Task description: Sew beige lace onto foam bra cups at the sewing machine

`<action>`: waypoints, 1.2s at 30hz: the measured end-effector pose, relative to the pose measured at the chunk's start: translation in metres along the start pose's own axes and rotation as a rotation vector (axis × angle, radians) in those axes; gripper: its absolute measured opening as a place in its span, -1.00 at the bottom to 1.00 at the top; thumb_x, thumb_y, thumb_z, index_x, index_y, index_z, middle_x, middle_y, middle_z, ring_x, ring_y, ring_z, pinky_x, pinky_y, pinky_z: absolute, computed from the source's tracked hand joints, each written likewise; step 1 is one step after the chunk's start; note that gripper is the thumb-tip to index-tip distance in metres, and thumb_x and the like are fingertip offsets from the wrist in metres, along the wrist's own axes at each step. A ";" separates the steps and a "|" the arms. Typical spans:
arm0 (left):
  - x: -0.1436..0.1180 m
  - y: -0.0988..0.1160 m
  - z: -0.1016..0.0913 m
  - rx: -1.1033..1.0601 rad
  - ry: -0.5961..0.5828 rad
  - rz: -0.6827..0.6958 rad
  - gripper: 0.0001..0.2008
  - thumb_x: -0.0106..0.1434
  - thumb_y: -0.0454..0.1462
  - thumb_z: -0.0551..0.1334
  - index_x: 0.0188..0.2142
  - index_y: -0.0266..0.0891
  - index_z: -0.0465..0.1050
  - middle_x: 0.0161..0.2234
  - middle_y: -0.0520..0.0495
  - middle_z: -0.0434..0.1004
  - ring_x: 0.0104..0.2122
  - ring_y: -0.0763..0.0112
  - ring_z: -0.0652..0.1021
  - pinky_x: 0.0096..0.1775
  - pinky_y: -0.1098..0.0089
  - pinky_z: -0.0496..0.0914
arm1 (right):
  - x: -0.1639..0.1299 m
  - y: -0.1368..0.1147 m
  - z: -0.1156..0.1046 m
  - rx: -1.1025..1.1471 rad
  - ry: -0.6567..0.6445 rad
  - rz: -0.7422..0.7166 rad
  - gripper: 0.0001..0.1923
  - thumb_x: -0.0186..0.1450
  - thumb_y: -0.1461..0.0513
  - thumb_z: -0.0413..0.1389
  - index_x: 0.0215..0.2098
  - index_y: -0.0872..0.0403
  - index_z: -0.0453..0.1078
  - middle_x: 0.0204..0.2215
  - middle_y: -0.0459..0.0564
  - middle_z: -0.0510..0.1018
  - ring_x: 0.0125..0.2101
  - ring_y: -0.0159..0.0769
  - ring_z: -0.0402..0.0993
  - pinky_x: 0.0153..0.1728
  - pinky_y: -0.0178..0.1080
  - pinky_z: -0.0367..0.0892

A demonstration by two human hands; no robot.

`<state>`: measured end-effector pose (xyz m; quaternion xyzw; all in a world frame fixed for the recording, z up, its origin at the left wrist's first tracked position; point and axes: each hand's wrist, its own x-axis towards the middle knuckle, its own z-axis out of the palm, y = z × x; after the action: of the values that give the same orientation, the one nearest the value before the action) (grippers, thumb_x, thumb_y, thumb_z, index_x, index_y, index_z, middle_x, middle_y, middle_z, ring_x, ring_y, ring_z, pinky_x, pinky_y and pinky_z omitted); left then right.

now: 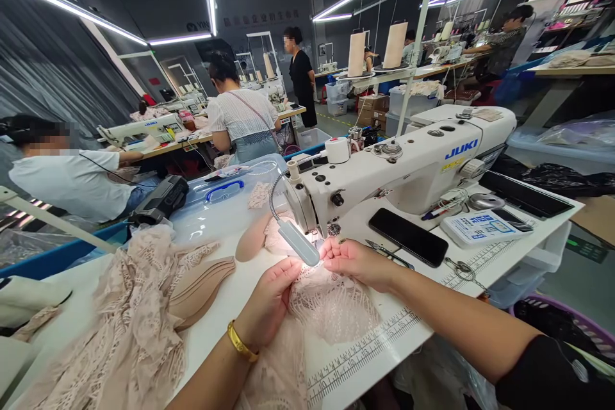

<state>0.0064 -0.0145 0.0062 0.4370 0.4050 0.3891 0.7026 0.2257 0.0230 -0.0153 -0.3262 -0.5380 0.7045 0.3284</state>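
lace piece (331, 307) pinched by left hand (269, 301), right hand (355, 261)

A: Where is there free room around the hands?

B: Toward the person from the right hand (353, 261), the white tabletop (384, 339) with its printed ruler is bare up to the edge. The strip between the left hand (270, 301) and the stacked foam cups (202, 288) is also open.

A: And what stands in the way?

B: Directly beyond both hands, the sewing machine (408, 166) head and the small lamp (298, 242) on its bent neck close the way. Left of the left hand, the lace heap (134, 327) fills the tabletop. Right of the right hand lie scissors (387, 253) and a black phone (408, 237), near each other.
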 end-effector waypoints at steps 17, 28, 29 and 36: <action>-0.004 0.006 0.001 0.217 -0.009 0.002 -0.64 0.08 -0.06 0.53 -0.33 -0.26 0.54 -0.38 0.02 0.48 -0.36 0.39 0.40 -0.28 0.43 0.28 | -0.002 0.007 0.001 -0.028 0.031 -0.112 -0.61 0.28 -0.04 0.27 -0.33 0.05 0.26 -0.51 -0.23 0.23 -0.48 -0.43 0.11 -0.42 -0.33 0.05; -0.012 0.008 0.003 0.101 0.039 0.049 -0.68 0.14 -0.06 0.47 -0.33 -0.24 0.51 -0.37 -0.03 0.48 -0.35 0.36 0.45 -0.19 0.36 0.38 | -0.010 0.005 0.004 0.090 -0.118 -0.060 -0.59 0.25 -0.01 0.33 -0.22 0.08 0.31 -0.43 -0.17 0.43 -0.46 -0.45 0.28 -0.43 -0.38 0.15; -0.012 0.007 0.003 0.112 0.035 0.043 -0.67 0.13 -0.05 0.48 -0.34 -0.24 0.51 -0.38 -0.03 0.48 -0.35 0.35 0.45 -0.18 0.34 0.39 | -0.009 0.005 0.005 0.100 -0.121 -0.068 -0.57 0.25 -0.02 0.34 -0.21 0.09 0.32 -0.44 -0.17 0.44 -0.47 -0.45 0.29 -0.43 -0.38 0.15; -0.010 0.003 0.000 0.146 0.069 0.092 -0.65 0.16 -0.03 0.46 -0.30 -0.25 0.52 -0.33 -0.05 0.51 -0.31 0.34 0.46 -0.22 0.38 0.37 | -0.011 0.009 0.005 0.137 0.015 -0.066 -0.48 0.14 -0.05 0.43 -0.26 0.07 0.31 -0.46 -0.21 0.41 -0.50 -0.49 0.25 -0.48 -0.40 0.10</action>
<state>0.0017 -0.0225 0.0114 0.4915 0.4361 0.4050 0.6358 0.2269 0.0096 -0.0216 -0.2904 -0.4966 0.7259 0.3771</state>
